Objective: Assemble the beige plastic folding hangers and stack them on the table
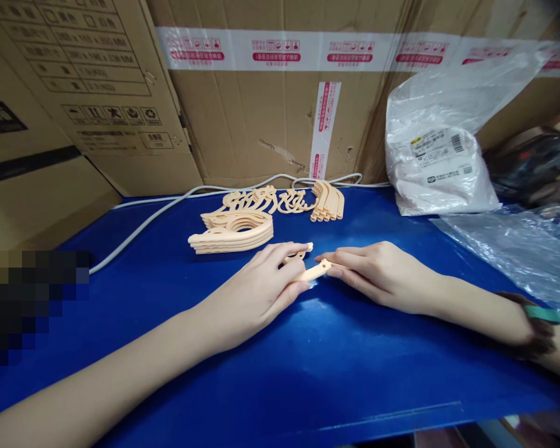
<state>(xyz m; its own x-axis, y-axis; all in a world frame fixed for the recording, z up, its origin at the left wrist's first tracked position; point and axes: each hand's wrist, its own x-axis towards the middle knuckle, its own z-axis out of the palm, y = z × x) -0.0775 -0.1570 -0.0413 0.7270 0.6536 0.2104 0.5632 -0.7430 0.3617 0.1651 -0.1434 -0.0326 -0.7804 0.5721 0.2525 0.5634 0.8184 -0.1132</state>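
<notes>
My left hand (270, 280) is closed around a peach plastic hanger arm (315, 271), whose end with a small hole points right. A second peach end (309, 247) sticks out above it, beside my index finger; I cannot tell whether both belong to one piece. My right hand (378, 274) pinches at the tip of the hanger arm, its thumb and fingers together; what lies between them is mostly hidden. Just beyond my hands lies a stack of curved hanger arms (242, 239). Behind it are loose hanger hooks (256, 198) and another bundle of hanger arms (327, 200).
The blue table (280, 373) ends against cardboard boxes (261, 118). A white cable (154, 214) runs along the back and left. At the right stand a filled plastic bag (441, 162) and a flat clear plastic sheet (518, 249). Dark items (536, 162) sit behind them.
</notes>
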